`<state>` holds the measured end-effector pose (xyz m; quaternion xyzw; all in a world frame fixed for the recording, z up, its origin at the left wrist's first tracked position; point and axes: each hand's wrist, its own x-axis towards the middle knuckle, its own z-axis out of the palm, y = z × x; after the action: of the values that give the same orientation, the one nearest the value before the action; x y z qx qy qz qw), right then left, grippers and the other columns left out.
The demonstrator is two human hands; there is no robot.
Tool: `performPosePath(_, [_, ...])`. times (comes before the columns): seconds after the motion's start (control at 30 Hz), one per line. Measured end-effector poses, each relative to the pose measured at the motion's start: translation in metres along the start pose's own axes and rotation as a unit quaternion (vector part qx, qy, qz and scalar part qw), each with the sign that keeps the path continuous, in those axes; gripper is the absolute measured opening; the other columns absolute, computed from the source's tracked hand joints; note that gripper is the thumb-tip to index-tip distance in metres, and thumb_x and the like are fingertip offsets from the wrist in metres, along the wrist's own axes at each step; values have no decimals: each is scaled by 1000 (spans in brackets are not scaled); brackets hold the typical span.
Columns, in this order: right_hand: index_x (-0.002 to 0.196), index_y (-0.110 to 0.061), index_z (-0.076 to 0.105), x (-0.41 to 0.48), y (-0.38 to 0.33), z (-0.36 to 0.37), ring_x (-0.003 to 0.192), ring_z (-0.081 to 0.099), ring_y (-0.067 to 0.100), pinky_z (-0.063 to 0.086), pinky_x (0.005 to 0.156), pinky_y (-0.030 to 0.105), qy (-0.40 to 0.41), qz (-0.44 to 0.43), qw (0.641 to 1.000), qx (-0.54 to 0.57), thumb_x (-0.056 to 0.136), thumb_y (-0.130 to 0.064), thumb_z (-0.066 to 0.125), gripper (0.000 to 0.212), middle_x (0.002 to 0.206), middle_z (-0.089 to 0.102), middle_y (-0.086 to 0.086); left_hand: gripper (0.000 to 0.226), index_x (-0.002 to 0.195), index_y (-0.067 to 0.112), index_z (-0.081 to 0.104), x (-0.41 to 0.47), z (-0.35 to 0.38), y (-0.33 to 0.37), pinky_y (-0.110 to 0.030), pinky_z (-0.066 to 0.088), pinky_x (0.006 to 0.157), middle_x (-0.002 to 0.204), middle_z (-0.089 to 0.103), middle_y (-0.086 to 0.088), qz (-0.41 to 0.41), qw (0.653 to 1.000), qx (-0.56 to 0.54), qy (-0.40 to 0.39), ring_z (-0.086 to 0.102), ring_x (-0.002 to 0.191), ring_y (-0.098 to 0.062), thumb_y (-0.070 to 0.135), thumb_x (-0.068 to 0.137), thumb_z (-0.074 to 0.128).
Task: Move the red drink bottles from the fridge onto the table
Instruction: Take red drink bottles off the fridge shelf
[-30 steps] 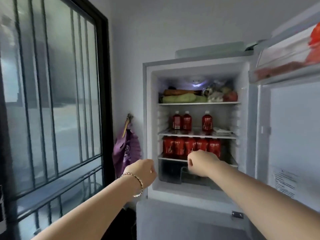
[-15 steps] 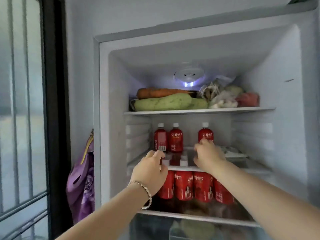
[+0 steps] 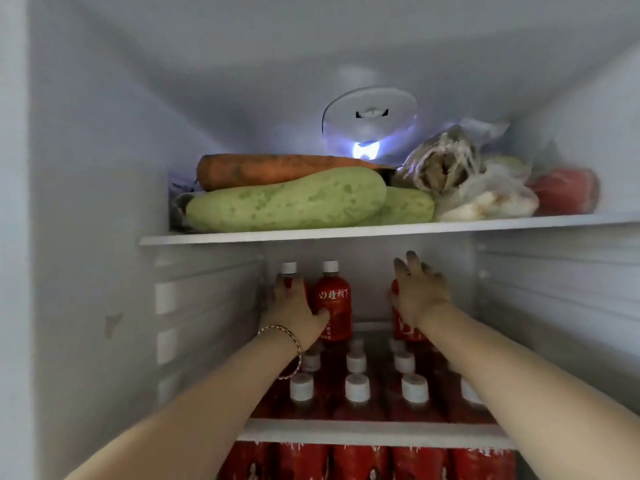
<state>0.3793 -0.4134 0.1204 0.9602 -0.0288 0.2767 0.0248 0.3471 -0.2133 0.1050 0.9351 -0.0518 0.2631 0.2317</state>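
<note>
Both my arms stretch forward, bare; my left hand [image 3: 297, 308] is curled closed, a bracelet at its wrist; my right hand [image 3: 417, 292] grips, two fingers lifted.

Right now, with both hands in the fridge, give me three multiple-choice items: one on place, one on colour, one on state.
1. Where does the carrot lie?
A. top shelf
B. middle shelf
C. door

2. What colour are the bottle caps?
A. red
B. white
C. green

3. What is the left hand doing?
A. hanging free
B. wrapping a bottle
C. holding the carrot

Answers: 1 A, it lies behind the squash; 2 B, every cap shows white; 3 B, the fingers curl around the leftmost bottle.
</note>
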Motion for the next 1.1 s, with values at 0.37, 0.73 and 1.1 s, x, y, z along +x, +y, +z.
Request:
performPosePath(0.37, [125,-9,42,8,9,-23,111,50,29,44,85,34,51,-52,997,37,93,-40,47,45,125,46,11,71,134,28,34,82,1,12,-46,28,104,139,42,-13,42,987,158,7,33,127,-40,72,78,37])
performPosePath(0.73, [117,-6,47,-24,14,-28,102,57,33,35,66,31,114,-26,993,26,97,-33,38,34,119,51,12,64,121,32,46,101,-3,18,-30,42,87,122,61,-5,212,948,239,-2,57,109,-26,76,75,39])
performPosePath(1.1, [127,-7,43,-52,6,-12,106,55,35,46,77,38,-24,-96,995,-23,96,-16,42,32,134,36,16,32,106,22,53,98,0,33,-28,42,86,123,57,-4,208,961,176,-56,54,108,-24,47,86,51])
